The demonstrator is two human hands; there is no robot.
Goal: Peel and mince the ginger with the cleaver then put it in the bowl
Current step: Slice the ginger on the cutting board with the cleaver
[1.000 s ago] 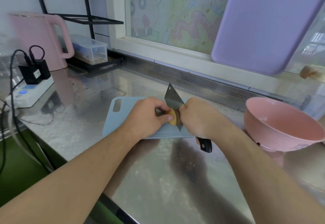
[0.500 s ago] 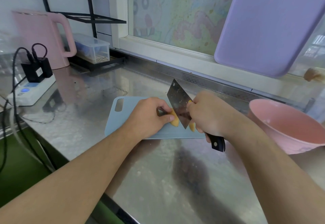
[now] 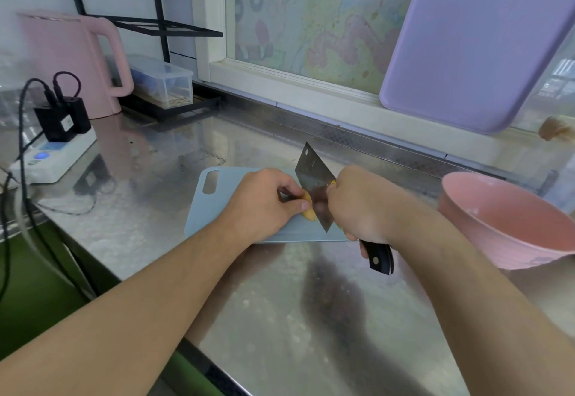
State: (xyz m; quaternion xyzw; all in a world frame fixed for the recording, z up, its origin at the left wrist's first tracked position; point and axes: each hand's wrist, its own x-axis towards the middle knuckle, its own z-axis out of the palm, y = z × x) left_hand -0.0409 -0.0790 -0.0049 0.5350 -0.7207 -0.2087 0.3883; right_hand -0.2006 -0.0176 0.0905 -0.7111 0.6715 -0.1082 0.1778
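The left hand (image 3: 264, 206) pinches the ginger (image 3: 308, 210) between thumb and fingertips near the near right corner of the pale blue cutting board (image 3: 217, 209), while the right hand (image 3: 361, 206) is clenched around the cleaver (image 3: 314, 184) high on its black handle, close to the blade. The blade stands tilted, its flat against the ginger's right side, so this looks like the peeling step. To do it well, the edge should probably skim just under the skin in shallow strokes angled away from the left thumb, which sits very close to the steel; turning the ginger a little after each pass would keep that thumb behind the edge. A yellow scrap shows by the right hand, but whether it is peel cannot be told. The pink bowl (image 3: 504, 221) waits off the board's right edge on the steel counter (image 3: 280, 318). At the counter's back left stand a pink kettle (image 3: 71, 62), a clear lidded box (image 3: 161, 84) and a power strip (image 3: 53, 159) with black plugs; a lilac board (image 3: 473, 41) leans against the window.
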